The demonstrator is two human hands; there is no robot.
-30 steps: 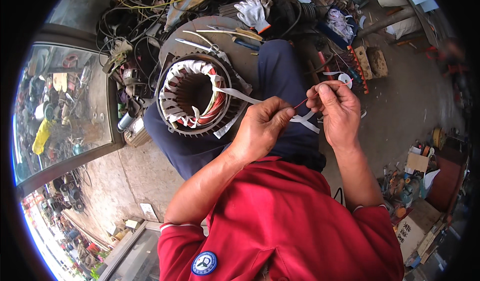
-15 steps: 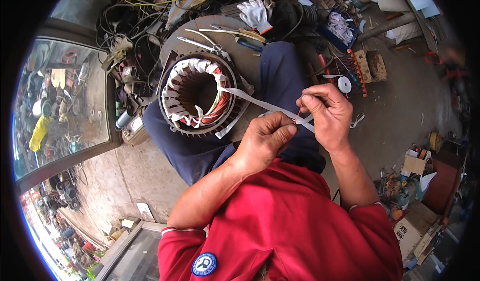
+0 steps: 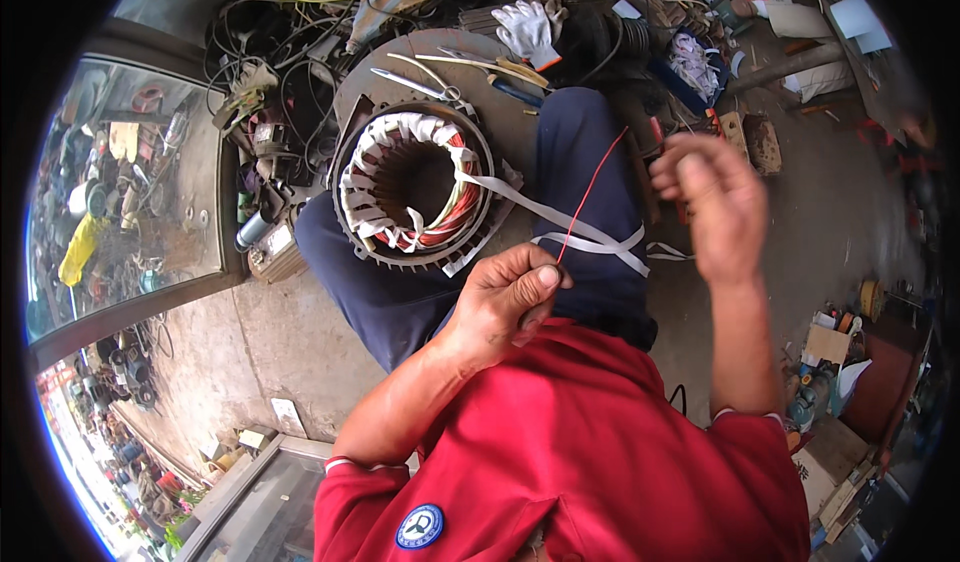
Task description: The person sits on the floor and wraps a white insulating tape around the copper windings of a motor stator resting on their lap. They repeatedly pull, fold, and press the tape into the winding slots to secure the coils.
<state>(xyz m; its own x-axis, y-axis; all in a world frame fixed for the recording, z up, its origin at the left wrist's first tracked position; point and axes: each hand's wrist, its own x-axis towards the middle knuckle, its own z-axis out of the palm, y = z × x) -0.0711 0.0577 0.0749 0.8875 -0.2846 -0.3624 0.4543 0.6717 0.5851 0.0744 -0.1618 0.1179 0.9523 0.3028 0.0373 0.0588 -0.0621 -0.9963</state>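
Note:
Between thumb and fingers my left hand (image 3: 515,297) pinches a thin red wire (image 3: 592,184), whose free end slants up and to the right over my thigh. My right hand (image 3: 715,202) is raised to the right of the wire, apart from it, its curled fingers smeared by motion. On my left leg rests a motor stator (image 3: 484,194), a finned metal ring. White tape wraps much of its winding (image 3: 365,177), and red wires show on its right side. From there a white tape strip (image 3: 510,194) trails across my lap, crossing itself beyond my left hand.
Scissors (image 3: 405,82), pale strips and a dark-handled tool (image 3: 515,90) lie on a round stool top (image 3: 365,57) behind the stator. White gloves (image 3: 528,30) sit farther back among cables and scrap. A glass-paned frame (image 3: 150,187) stands at left.
My right hand has let go of the red wire and moved right and up. The wire now stretches out long from my left hand, which has shifted slightly left and down.

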